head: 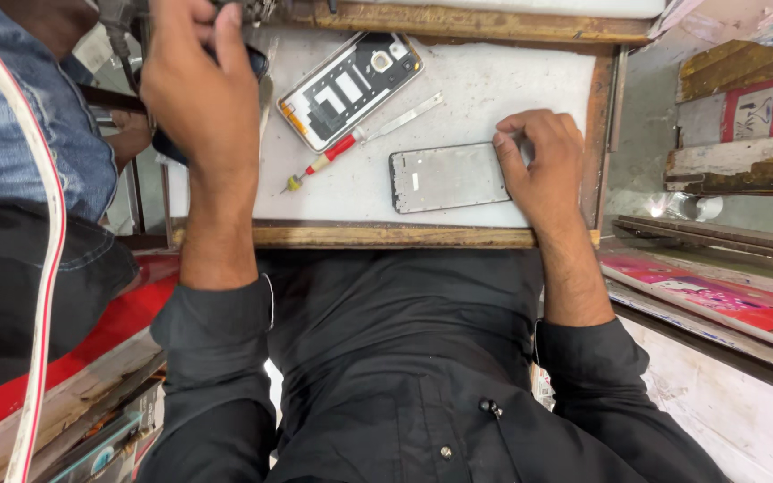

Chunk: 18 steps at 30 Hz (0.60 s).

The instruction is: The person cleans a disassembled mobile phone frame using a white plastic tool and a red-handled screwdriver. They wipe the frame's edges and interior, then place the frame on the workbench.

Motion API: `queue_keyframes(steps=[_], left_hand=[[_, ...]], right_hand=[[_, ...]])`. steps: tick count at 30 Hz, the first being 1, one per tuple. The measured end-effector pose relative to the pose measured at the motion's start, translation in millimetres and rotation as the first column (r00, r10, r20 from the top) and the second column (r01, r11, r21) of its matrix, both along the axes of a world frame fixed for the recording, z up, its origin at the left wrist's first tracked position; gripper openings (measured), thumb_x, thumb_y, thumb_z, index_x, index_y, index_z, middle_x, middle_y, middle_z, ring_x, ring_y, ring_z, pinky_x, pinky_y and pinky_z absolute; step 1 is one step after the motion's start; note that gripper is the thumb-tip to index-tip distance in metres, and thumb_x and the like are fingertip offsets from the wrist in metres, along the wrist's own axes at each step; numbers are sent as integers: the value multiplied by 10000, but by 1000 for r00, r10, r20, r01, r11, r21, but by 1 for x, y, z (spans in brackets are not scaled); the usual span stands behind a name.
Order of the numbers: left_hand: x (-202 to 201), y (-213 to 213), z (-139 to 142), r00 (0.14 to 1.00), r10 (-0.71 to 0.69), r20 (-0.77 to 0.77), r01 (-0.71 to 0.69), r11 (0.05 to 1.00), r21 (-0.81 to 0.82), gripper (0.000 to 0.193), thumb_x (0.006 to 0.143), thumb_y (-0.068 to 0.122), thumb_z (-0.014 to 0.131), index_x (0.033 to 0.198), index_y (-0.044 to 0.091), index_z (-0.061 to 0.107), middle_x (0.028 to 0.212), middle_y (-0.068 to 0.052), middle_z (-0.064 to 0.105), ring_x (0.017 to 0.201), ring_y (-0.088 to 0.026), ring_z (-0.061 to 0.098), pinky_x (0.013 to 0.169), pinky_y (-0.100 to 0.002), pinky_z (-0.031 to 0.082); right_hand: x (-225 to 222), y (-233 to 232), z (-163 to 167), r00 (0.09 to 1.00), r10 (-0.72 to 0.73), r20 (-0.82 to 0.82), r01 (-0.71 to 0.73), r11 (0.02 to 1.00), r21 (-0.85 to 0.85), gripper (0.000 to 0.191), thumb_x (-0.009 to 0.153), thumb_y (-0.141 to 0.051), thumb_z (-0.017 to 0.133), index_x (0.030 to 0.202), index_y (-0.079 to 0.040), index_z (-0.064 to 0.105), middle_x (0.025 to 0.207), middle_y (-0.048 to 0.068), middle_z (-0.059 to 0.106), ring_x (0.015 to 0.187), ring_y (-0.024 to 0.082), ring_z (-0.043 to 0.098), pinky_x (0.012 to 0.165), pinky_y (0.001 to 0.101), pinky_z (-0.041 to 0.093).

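Observation:
My right hand [543,161] rests on the white work surface [485,85], its fingertips gripping the right end of a grey phone frame [445,177] that lies flat. Raised at the left, my left hand [199,89] has its fingers closed around a dark object [258,61] that it mostly hides. An opened phone [351,76] with its back removed lies between the hands, farther away. Next to it are a red-handled screwdriver [333,156] and a thin metal prying tool [404,114].
A wooden frame [360,235] edges the small table. A person in denim [20,134] stands close at the left, with a white and red cable [46,268] hanging there. Stacked boards and printed boxes [744,107] sit at the right.

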<state>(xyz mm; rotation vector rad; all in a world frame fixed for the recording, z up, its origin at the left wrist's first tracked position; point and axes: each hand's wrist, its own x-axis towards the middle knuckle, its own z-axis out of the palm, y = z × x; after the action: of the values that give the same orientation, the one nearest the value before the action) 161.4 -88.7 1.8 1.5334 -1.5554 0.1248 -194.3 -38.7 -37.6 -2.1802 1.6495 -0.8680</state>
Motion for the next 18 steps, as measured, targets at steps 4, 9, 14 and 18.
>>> queue_keyframes(steps=[4,9,14,18], left_hand=[[-40,35,-4,991,8,-136,41,934,356,157,1018,171,760,1095,78,659,809,-93,701,697,-269,693,645,-409,519],[-107,76,-25,878,-476,61,402,800,446,618,827,295,852,1336,23,630,1216,-120,654,1036,-301,604,847,-406,528],[-123,74,-31,891,-452,43,365,770,523,581,769,290,878,1250,35,676,1079,-103,606,971,-307,552,794,-429,494],[-117,75,-33,868,-471,-158,490,759,428,378,787,208,865,1106,70,717,1037,-126,614,983,-324,579,833,-424,509]], right_hand=[[1,1,3,999,-18,28,20,999,-45,85,993,-97,744,1078,-91,737,1043,60,724,984,278,618,894,407,462],[2,3,4,999,4,-46,-8,997,-81,57,988,-121,756,1045,-116,749,1050,42,725,1003,281,616,887,419,438],[5,3,6,997,16,-76,-24,995,-100,76,942,-154,792,984,-122,738,1062,21,730,1021,276,620,883,422,423],[3,2,8,997,77,30,-75,995,-69,210,882,-175,827,1048,-105,719,1091,26,736,1061,266,635,914,410,431]])
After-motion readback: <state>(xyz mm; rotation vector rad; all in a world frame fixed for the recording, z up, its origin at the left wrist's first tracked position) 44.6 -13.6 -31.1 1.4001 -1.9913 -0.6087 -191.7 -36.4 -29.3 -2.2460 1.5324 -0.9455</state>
